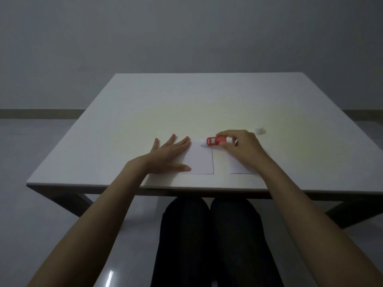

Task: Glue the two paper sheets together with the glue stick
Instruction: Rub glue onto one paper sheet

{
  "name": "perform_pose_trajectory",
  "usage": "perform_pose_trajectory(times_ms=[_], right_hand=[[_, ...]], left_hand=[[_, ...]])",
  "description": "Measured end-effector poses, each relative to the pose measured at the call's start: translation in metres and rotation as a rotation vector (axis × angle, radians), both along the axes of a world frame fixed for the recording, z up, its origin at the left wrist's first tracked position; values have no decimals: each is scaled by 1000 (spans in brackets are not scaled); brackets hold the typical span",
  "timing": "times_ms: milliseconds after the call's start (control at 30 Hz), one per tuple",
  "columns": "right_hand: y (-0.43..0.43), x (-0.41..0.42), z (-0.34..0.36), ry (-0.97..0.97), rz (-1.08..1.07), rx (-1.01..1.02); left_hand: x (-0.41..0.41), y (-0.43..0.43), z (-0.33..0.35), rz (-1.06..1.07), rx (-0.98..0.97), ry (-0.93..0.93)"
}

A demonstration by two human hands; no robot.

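Two white paper sheets lie side by side near the front edge of the white table (207,100). My left hand (170,156) lies flat with fingers spread on the left part of the left sheet (202,160). My right hand (242,146) grips a red glue stick (215,140), held sideways with its white tip touching the top right corner of the left sheet. The right sheet (238,167) is mostly hidden under my right hand and wrist.
A small white cap-like object (260,131) rests on the table to the right of my right hand. My legs (207,235) are under the front edge of the table. A plain grey wall stands behind.
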State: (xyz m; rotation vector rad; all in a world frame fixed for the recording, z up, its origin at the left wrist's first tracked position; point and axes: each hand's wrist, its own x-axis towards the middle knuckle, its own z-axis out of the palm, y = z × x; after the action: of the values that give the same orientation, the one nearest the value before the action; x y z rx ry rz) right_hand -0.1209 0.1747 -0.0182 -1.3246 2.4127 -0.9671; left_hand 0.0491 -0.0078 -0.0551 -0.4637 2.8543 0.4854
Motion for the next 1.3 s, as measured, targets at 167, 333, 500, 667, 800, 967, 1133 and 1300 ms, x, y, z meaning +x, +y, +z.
perform_pose_trajectory(times_ms=[167,333,500,667,800,967,1133,1300], right_hand=[[10,27,-5,64,164,-38],[22,10,-3,-13,136,14],[27,8,-9,-154,-52,-77],[38,26,-3,-1253,-119,-476],[41,54,-10,-1662,-72,-501],[35,83,-21,-1812,-15,-534],[23,99,-16,-1727,33,-485],[29,98,-13,-1383,-6,-373]], left_hand=[[-1,0,-1,-3,-17,-9],[0,2,2,-1,-8,-18],[1,3,1,-9,-22,-51],[2,4,1,8,12,-38],[9,7,7,122,278,162],[14,39,28,189,488,514],[5,79,41,308,805,783],[-9,50,66,535,491,942]])
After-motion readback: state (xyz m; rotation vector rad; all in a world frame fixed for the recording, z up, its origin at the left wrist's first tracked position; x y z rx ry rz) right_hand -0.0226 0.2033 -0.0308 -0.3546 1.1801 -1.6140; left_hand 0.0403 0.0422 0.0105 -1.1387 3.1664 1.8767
